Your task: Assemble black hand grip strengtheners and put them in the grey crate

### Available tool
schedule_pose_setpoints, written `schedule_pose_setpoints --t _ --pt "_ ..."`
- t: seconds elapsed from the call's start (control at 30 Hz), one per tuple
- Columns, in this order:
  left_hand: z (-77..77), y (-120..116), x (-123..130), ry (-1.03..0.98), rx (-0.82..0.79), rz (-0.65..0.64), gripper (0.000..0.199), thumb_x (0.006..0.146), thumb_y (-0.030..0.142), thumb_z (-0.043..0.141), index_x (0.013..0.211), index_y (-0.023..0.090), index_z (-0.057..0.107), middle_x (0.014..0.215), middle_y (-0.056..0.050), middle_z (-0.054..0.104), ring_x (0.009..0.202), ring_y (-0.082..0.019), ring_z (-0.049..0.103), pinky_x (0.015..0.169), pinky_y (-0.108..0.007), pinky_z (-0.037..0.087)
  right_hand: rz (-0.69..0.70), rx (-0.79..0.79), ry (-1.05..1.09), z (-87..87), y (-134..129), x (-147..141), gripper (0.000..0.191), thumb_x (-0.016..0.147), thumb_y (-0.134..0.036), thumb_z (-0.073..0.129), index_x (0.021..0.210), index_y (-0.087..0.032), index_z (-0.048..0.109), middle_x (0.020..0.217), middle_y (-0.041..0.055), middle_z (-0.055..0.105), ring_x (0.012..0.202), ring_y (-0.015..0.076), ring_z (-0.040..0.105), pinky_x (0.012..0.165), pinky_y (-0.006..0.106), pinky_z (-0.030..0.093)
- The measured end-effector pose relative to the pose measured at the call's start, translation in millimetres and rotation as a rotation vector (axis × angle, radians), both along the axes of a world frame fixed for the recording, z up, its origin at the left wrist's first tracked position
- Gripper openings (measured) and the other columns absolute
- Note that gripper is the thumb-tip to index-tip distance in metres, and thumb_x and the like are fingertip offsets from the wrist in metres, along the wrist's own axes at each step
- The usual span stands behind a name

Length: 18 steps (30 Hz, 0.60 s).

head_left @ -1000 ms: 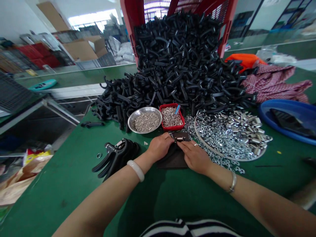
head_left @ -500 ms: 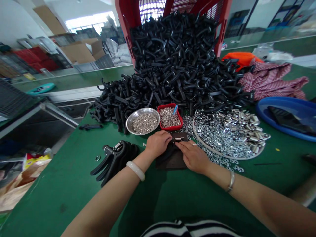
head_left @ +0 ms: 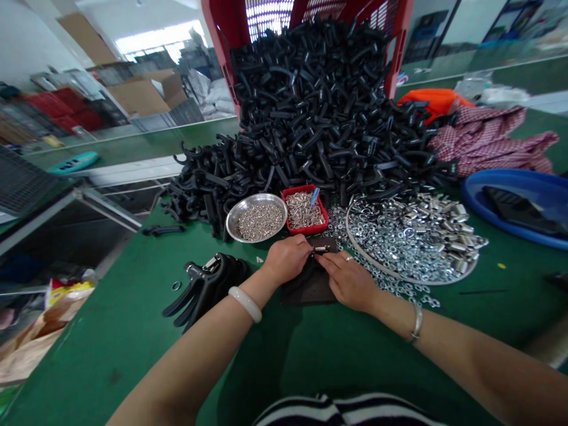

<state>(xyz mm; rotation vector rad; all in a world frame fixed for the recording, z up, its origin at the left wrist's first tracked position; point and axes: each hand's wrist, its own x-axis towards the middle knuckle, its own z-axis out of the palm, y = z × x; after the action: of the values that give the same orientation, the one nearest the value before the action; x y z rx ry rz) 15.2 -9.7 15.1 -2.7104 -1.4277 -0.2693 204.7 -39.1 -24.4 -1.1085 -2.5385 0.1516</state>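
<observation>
One left hand (head_left: 286, 261), one right hand (head_left: 352, 283), fingers apparently tight around one spring (head_left: 321, 249).

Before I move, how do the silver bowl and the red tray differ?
The silver bowl is round; the red tray is squarish. The bowl looks wider than the tray. A blue item sticks up from the tray, while the bowl shows none. Both are open-topped and hold many small metal parts.

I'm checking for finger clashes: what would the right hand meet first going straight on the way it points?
Likely the left hand, whose fingers lie just ahead, close by the small spring; the exact depth there is unclear.
</observation>
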Motion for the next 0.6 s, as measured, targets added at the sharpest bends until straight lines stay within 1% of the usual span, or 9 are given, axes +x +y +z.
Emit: schedule_pose_setpoints --t 0.13,0.23,0.37,0.47,0.53,0.6 --pt "2.7 0 3 0.165 0.015 -0.066 0.024 0.087 0.023 0.038 0.087 0.016 0.061 0.085 -0.006 0.056 0.074 -0.016 0.056 0.058 -0.025 0.045 0.004 -0.004 -0.009 2.0 0 0 0.049 0.077 -0.013 0.04 0.125 -0.008 0.046 0.115 0.0128 0.052 0.101 0.0249 0.041 0.09 0.039 0.039" --pt "-0.6 -3 1 0.189 0.006 -0.072 0.026 0.088 0.022 0.036 0.095 0.017 0.06 0.089 -0.007 0.055 0.073 -0.015 0.056 0.059 -0.025 0.046 0.008 -0.007 -0.012 3.4 0 1 0.049 0.077 -0.013 0.04 0.125 -0.008 0.046 0.115 0.0127 0.052 0.101 0.025 0.042 0.09 0.039 0.039" --pt "-7.4 -9 -5 0.112 -0.021 -0.025 0.03 0.089 0.022 0.035 0.111 0.021 0.055 0.101 -0.006 0.055 0.079 -0.014 0.057 0.064 -0.024 0.047 0.006 -0.02 -0.014 2.8 0 0 0.049 0.077 -0.012 0.038 0.125 -0.008 0.046 0.117 0.0135 0.051 0.102 0.0249 0.043 0.089 0.041 0.04" --pt "-8.5 -9 -12 0.026 -0.07 -0.043 0.032 0.088 0.021 0.037 0.117 0.024 0.052 0.11 -0.004 0.055 0.087 -0.014 0.058 0.069 -0.024 0.049 0.003 -0.016 -0.006 4.8 0 -5 0.049 0.078 -0.011 0.038 0.126 -0.009 0.045 0.119 0.0141 0.05 0.104 0.0253 0.044 0.09 0.043 0.041" --pt "-7.4 -8 -15 -0.053 -0.107 -0.061 0.034 0.087 0.021 0.039 0.119 0.023 0.05 0.116 -0.005 0.053 0.096 -0.015 0.056 0.078 -0.026 0.049 0.012 0.008 0.014 11.3 -2 -2 0.049 0.079 -0.012 0.038 0.127 -0.009 0.043 0.124 0.0151 0.047 0.109 0.0252 0.044 0.091 0.043 0.04" --pt "-6.7 -7 -18 -0.156 -0.12 -0.042 0.038 0.087 0.021 0.04 0.124 0.02 0.045 0.121 -0.007 0.051 0.104 -0.016 0.054 0.085 -0.028 0.047 -0.016 0.048 0.016 21.8 -7 15 0.048 0.081 -0.016 0.038 0.129 -0.011 0.041 0.126 0.0151 0.046 0.111 0.0246 0.044 0.092 0.042 0.041"
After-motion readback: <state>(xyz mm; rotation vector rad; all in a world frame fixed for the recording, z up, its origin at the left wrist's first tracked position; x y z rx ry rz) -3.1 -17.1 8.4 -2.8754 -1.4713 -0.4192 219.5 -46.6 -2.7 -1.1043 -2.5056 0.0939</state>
